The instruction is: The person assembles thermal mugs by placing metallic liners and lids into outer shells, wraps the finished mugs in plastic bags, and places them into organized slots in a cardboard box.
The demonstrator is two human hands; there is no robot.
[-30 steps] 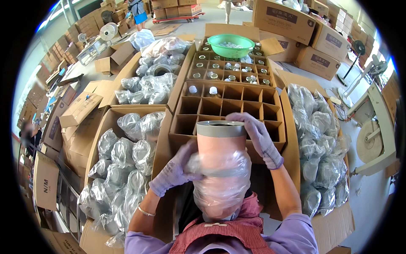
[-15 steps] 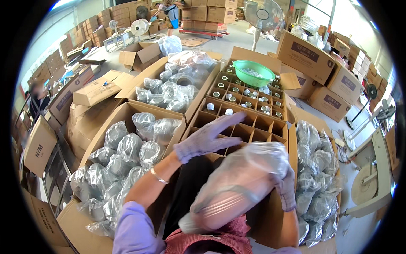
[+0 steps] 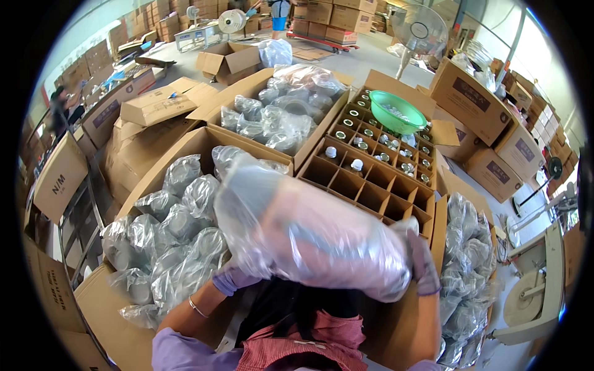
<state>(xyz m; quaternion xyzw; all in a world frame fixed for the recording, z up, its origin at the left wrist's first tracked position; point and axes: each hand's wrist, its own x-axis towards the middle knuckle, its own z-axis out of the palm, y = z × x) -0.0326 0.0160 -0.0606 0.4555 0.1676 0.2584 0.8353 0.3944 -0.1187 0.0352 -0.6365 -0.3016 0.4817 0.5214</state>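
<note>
Across my lap lies a large, pinkish, cylindrical vessel in a clear plastic bag (image 3: 322, 232), tilted with its right end lower and smeared by motion. My left hand (image 3: 238, 276), in a pale knitted glove, grips its left end from below; the plastic hides most of the fingers. At the other end my right hand (image 3: 423, 263), gloved too, is closed around the narrower tip. Just beyond is a divided carton (image 3: 346, 183) with cardboard cells, a few holding white-capped bottles. Left of me, an open carton holds several clear bagged containers (image 3: 176, 219).
A green basin (image 3: 398, 112) of small clear pieces rests on a further carton of bottles. More bagged containers (image 3: 461, 247) fill a box at my right, beside a metal machine frame (image 3: 538, 284). Another open carton (image 3: 213, 117) stands behind the left one. A fan (image 3: 419, 29) and stacked cartons (image 3: 470, 99) stand further back.
The bagged vessel has swung from a steep slant near my right side to lie across both hands. My left hand, spread open and free before, has come down and left onto its end.
</note>
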